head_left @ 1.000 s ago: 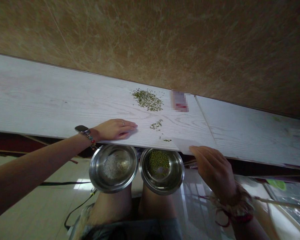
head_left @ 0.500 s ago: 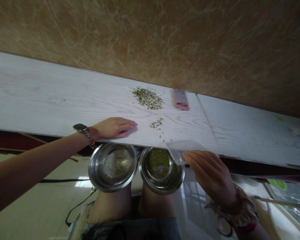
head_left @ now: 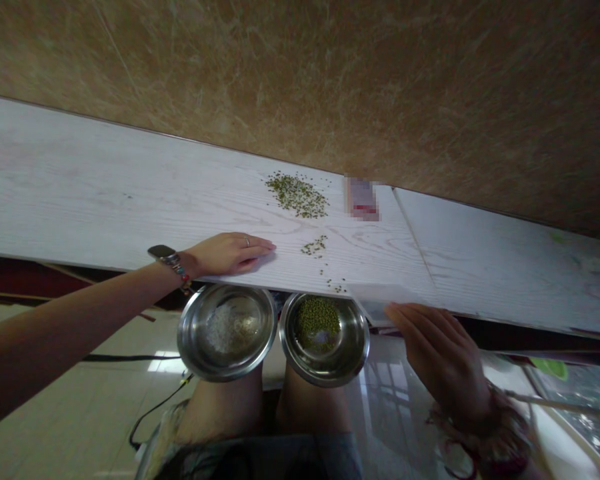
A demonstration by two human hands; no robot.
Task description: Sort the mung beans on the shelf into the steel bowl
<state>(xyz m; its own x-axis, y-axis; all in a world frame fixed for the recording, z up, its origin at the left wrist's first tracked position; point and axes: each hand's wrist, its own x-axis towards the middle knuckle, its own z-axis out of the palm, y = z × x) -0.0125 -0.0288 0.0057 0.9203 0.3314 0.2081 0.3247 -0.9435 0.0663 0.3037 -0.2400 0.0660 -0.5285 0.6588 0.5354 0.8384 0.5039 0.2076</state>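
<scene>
My left hand (head_left: pixel 230 253) lies flat on the white tabletop, fingers stretched to the right, holding nothing. At the table's front edge my right hand (head_left: pixel 440 343) pinches a clear plastic sheet or card (head_left: pixel 375 300), whose exact kind I cannot make out. A few loose green beans (head_left: pixel 336 287) lie just left of it. Below the edge, a metal bowl (head_left: pixel 350 360) holds green beans (head_left: pixel 317 320). Beside it, a second metal bowl (head_left: pixel 190 353) contains white grains (head_left: pixel 230 327). Farther back are a small cluster of beans (head_left: pixel 315 247) and a larger spread (head_left: pixel 297 193).
A narrow white table (head_left: pixel 80 180) runs along a brown marbled wall (head_left: pixel 280 80). A small blurred packet or card (head_left: pixel 363 199) lies near the wall. Both bowls rest on the person's legs (head_left: pixel 225 407). A black cable (head_left: pixel 153 417) trails on the tiled floor.
My right hand has moved right with the clear plastic piece, away from above the bean bowl. Several more beans now show near the table's front edge. My left hand stays about where it was.
</scene>
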